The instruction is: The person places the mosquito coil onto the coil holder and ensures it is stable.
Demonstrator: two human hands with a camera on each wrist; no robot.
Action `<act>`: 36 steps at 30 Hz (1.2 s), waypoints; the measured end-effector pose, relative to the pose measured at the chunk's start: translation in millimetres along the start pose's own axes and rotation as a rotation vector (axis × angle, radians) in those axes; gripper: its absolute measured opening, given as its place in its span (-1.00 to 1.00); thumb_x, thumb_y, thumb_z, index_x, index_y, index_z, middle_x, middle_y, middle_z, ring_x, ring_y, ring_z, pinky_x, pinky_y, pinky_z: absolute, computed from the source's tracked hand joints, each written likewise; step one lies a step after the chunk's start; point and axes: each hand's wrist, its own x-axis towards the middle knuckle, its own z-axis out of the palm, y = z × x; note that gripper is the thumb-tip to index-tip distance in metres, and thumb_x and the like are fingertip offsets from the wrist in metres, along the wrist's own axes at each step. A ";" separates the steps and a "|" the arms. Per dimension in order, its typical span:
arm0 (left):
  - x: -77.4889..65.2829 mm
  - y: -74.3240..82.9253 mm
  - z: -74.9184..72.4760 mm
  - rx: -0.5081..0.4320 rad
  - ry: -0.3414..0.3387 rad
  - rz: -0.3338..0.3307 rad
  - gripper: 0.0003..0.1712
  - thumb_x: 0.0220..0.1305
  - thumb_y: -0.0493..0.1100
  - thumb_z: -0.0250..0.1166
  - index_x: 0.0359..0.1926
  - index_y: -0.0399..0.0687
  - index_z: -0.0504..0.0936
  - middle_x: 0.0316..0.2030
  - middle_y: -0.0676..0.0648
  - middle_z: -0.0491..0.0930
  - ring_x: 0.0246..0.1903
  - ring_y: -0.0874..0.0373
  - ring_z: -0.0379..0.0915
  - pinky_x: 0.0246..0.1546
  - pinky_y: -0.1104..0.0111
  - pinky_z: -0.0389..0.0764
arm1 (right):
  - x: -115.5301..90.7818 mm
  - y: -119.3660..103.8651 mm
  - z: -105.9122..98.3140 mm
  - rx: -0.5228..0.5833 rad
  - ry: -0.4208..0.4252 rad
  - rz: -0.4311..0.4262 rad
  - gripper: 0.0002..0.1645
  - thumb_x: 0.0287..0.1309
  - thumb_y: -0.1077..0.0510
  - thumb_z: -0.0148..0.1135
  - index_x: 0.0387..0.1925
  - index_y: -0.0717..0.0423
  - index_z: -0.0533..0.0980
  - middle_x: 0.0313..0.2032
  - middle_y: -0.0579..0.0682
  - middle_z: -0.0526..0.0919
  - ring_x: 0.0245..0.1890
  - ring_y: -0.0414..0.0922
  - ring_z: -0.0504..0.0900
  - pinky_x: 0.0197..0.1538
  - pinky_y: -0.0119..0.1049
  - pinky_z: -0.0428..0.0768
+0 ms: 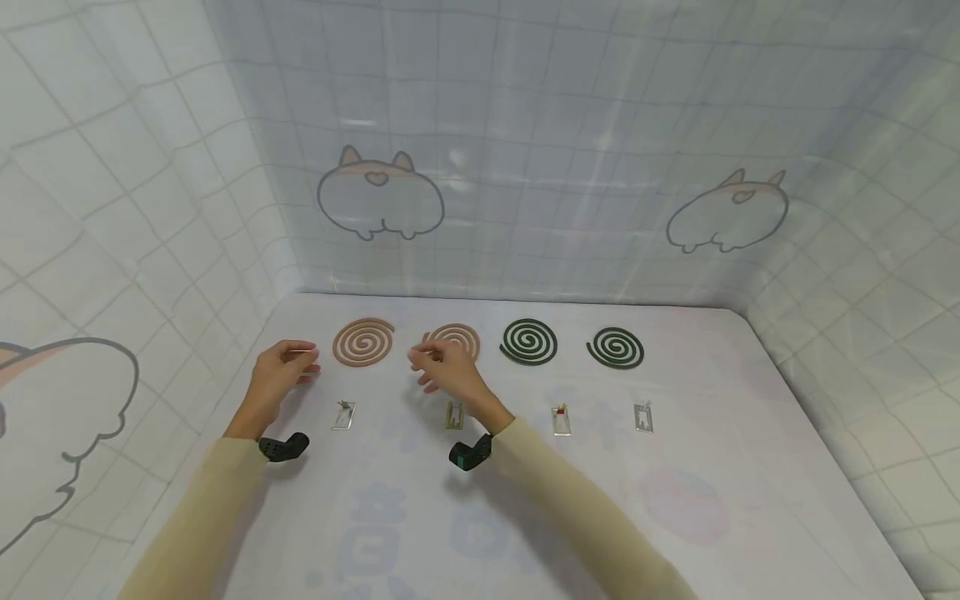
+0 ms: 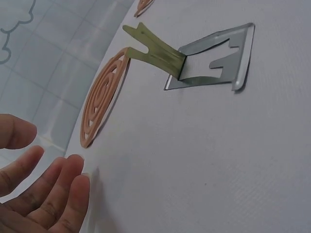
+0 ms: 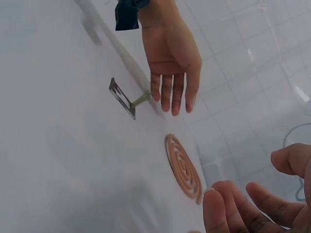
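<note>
My left hand (image 1: 279, 379) hovers left of a brown mosquito coil (image 1: 363, 342), fingers loosely bent and holding nothing. In the left wrist view, its fingertips stay apart from the coil and from a metal coil stand (image 2: 167, 60) whose forked tab is bent up. My right hand (image 1: 453, 372) partly covers a second brown coil (image 1: 467, 333) in the head view. In the right wrist view its fingers (image 3: 216, 208) are relaxed, with thumb and fingertips apart and nothing between them. Another stand (image 1: 454, 405) lies just below this hand.
Two green mosquito coils (image 1: 528, 342) lie to the right in the same row. Below them are a metal stand with a red spot (image 1: 561, 422) and a plain silver stand (image 1: 643, 417). A tile-patterned cloth wall (image 1: 525, 250) rises behind the white table (image 1: 675, 533).
</note>
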 end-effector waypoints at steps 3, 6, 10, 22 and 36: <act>1.4 -0.1 0.4 -0.008 -0.004 -0.003 -0.46 0.56 -0.05 0.18 0.33 -0.37 0.42 0.18 -0.39 0.52 -0.14 0.19 0.67 -0.12 0.39 0.71 | 5.1 0.2 8.7 0.030 -0.001 0.014 -0.55 0.46 -0.04 0.25 0.20 0.15 0.58 -0.07 0.21 0.73 -0.18 0.20 0.73 -0.26 -0.22 0.75; 3.6 -0.5 0.8 -0.010 -0.005 -0.006 -0.45 0.55 -0.05 0.19 0.33 -0.37 0.42 0.17 -0.40 0.52 -0.13 0.16 0.68 -0.13 0.39 0.70 | 11.1 1.6 18.5 0.048 0.009 0.030 -0.55 0.45 -0.03 0.26 0.19 0.17 0.59 -0.11 0.21 0.74 -0.22 0.18 0.75 -0.29 -0.25 0.75; 8.3 -1.0 2.2 0.006 -0.005 -0.013 -0.44 0.55 -0.03 0.19 0.33 -0.35 0.41 0.17 -0.38 0.53 -0.12 0.14 0.67 -0.14 0.40 0.70 | 16.9 2.4 31.0 0.052 0.002 0.061 -0.51 0.45 -0.03 0.26 0.22 0.19 0.56 -0.09 0.24 0.74 -0.23 0.14 0.76 -0.23 -0.14 0.76; 23.8 -3.9 7.4 -0.037 -0.011 -0.002 -0.46 0.50 -0.11 0.27 0.32 -0.37 0.43 0.06 -0.30 0.55 -0.22 0.22 0.68 -0.20 0.38 0.72 | 36.9 -2.7 55.3 0.114 0.011 0.090 -0.52 0.43 0.00 0.27 0.20 0.22 0.53 -0.11 0.28 0.74 -0.20 0.23 0.76 -0.16 -0.01 0.76; 31.9 -0.1 3.5 0.021 -0.030 -0.060 -0.42 0.52 -0.07 0.25 0.40 -0.26 0.40 0.22 -0.35 0.50 -0.10 0.06 0.67 -0.19 0.38 0.71 | 52.9 1.7 74.5 0.225 0.055 0.198 -0.39 0.41 0.07 0.28 0.36 0.24 0.40 -0.19 0.23 0.76 -0.33 0.09 0.76 -0.21 -0.11 0.77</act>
